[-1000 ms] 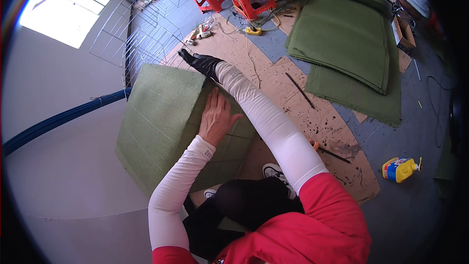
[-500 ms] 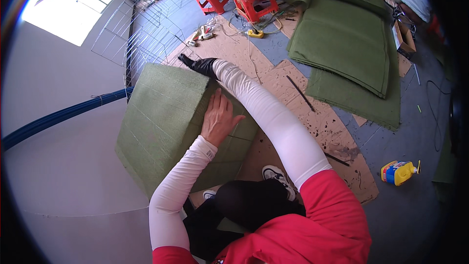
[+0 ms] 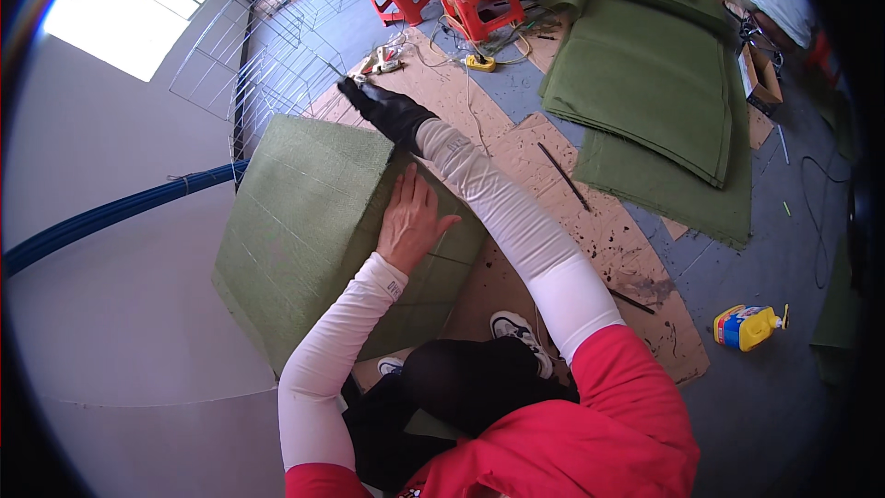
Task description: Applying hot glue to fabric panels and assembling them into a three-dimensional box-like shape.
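A large box-like form covered in green woven fabric (image 3: 295,212) stands tilted before me, with pale lines showing across its faces. My left hand (image 3: 415,221), bare below a white sleeve, lies flat on the side near the top edge, fingers stretched and thumb out. Over the far corner is my right hand (image 3: 385,112) in a black glove, its fingers closed and pointing away. A thin strip shows just past the fingertips; whether the hand holds it, I cannot make out. The box's far side is hidden.
Wire frames (image 3: 277,65) stand beyond the box. Stacked green fabric sheets (image 3: 645,83) lie at right on cardboard (image 3: 599,258). Red stools (image 3: 479,9), a yellow power strip (image 3: 480,63) and a seated person are farther off. A yellow bottle (image 3: 747,326) stands at right.
My gloved right hand has lifted slightly and turned, showing more of its back above the box's corner. My left hand stays in place on the fabric.
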The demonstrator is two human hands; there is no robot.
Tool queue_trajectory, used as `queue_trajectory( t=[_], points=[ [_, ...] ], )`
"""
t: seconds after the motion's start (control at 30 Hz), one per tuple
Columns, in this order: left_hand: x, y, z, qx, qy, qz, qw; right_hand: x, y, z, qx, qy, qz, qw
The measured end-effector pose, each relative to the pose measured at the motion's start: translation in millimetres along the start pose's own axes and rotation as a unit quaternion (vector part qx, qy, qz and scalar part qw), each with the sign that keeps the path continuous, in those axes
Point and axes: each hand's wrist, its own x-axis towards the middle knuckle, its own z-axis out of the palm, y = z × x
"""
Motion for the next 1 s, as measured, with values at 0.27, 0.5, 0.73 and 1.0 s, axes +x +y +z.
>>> queue_trajectory(
  t=[0.27,0.5,0.73,1.0],
  points=[
    [20,13,6,-0.029,-0.002,0.012,1.0,33,61,-5,0.182,0.126,-0.009,0.975],
    [1,-2,19,-0.081,-0.003,-0.021,0.996,-34,-28,37,-0.444,0.131,-0.254,0.849],
    [13,14,1,-0.03,-0.016,-0.003,0.999,17,27,-39,0.437,0.221,-0.234,0.84],
    [2,1,16,-0.002,0.023,0.002,1.0,-159,173,-172,0.577,0.498,-0.122,0.636]
  ],
)
